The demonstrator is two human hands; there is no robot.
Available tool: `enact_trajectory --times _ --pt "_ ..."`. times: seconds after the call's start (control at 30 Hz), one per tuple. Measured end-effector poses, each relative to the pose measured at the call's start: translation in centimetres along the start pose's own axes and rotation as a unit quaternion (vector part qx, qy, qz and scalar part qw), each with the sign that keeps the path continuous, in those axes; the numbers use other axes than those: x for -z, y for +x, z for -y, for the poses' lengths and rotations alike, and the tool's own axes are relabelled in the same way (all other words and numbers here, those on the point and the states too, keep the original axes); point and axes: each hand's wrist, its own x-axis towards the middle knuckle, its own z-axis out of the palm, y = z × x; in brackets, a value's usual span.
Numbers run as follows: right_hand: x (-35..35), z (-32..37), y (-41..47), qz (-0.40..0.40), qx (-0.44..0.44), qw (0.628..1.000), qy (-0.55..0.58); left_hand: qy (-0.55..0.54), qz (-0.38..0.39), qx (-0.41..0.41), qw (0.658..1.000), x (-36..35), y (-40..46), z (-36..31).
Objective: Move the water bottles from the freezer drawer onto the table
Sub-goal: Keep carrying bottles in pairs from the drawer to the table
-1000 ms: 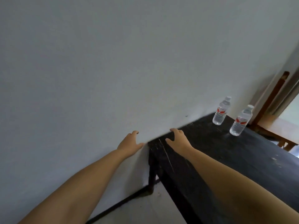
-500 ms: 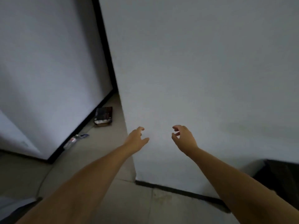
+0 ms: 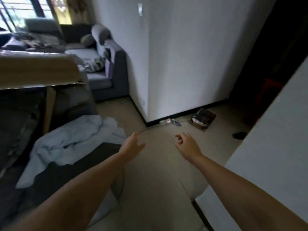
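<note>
- Ahead of the body, over the bare floor [image 3: 158, 172], left hand [image 3: 132, 145] and right hand [image 3: 187, 145] are extended, fingers loosely spread, holding nothing.
- Freezer drawer, table and task bottles: none in view, so direction and nearer hand cannot be determined.
- A small bottle [image 3: 165, 121] lies on its side against the wall base [image 3: 166, 120]; whether it belongs to the task cannot be told.
- Judgement: transit step; locate the freezer first.

No legible text or labels anywhere.
</note>
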Motion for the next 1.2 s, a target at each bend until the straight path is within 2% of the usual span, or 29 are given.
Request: enact_trajectory --times 0.2,0.23,0.3,0.4,0.53,0.63,0.67,0.77,0.97,1.07,1.13,1.2 --pt "-7.0 8.5 5.5 0.118 0.165 0.979 0.014 -0.004 -0.132 0.128 0.983 5.6 -5.4 7.5" --pt "-9.0 10.5 5.6 0.149 0.201 0.968 0.013 -0.014 -0.166 0.170 0.971 6.3 -7.7 9.4" --pt "-10.6 12.4 5.6 0.174 0.234 0.956 0.018 -0.025 -0.187 0.205 0.960 6.9 -9.8 10.8" --pt "-15.4 17.7 3.0 0.241 0.324 0.915 0.002 -0.058 -0.249 0.297 0.920 8.1 -16.6 14.5" --pt "-20.8 25.1 -4.7 0.332 0.425 0.842 0.011 -0.076 -0.327 0.391 0.857 9.2 -27.8 18.3" --pt "-23.4 29.7 -12.0 0.364 0.499 0.787 0.003 -0.077 -0.384 0.440 0.808 9.7 -36.2 20.0" --pt "-24.4 31.9 -15.9 0.384 0.528 0.757 0.004 -0.077 -0.409 0.467 0.780 9.5 -40.5 20.7" --pt "-26.0 36.0 -23.9 0.418 0.579 0.700 0.020 -0.077 -0.435 0.513 0.736 8.7 -48.6 22.2" --pt "-29.2 41.8 -40.2 0.453 0.642 0.618 0.027 -0.095 -0.470 0.563 0.673 8.3 -64.5 24.5" --pt "-30.4 43.7 -48.4 0.476 0.655 0.586 0.029 -0.120 -0.518 0.576 0.621 7.9 -72.6 25.0" --pt "-30.6 44.3 -50.8 0.479 0.661 0.576 0.023 -0.137 -0.539 0.581 0.595 7.8 -74.9 25.0" --pt "-31.0 45.4 -56.6 0.485 0.686 0.543 0.014 -0.156 -0.565 0.592 0.554 7.2 -80.1 24.9"
